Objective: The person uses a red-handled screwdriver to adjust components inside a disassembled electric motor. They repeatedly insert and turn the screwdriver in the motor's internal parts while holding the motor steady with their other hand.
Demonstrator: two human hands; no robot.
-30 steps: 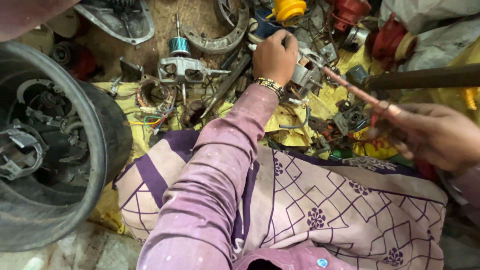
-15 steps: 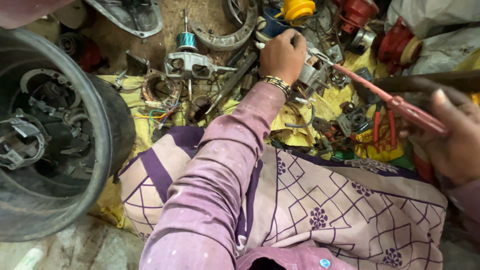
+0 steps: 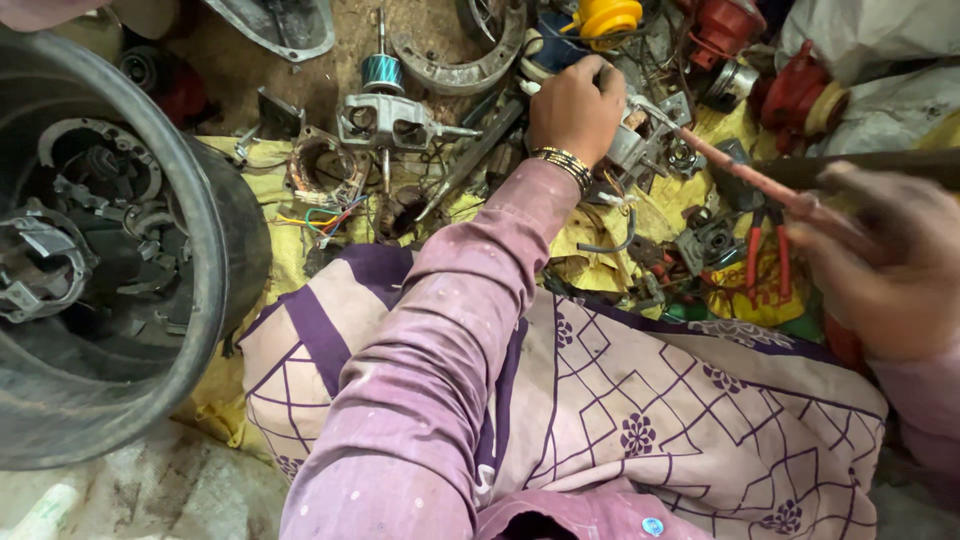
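My left hand (image 3: 577,105), with bangles at the wrist, is stretched forward into a heap of metal parts and closed on a small grey metal part (image 3: 640,135). My right hand (image 3: 880,265), blurred at the right edge, grips a thin red-handled tool (image 3: 745,170) whose tip points at that part. Red-handled pliers (image 3: 765,255) lie on the yellow cloth (image 3: 275,250) just below the tool. My lap is covered by a pink and purple patterned cloth (image 3: 620,400).
A big dark drum (image 3: 215,250) with motor parts inside stands at the left. Ahead lie a grey bracket with a teal-wound rotor (image 3: 385,110), a curved metal piece (image 3: 460,70), a yellow spool (image 3: 608,18), red parts (image 3: 800,95) and loose coloured wires (image 3: 320,215).
My right hand has shifted left and a little lower with the red-handled tool, its tip now close to the part under my left hand. My left hand stays on the heap.
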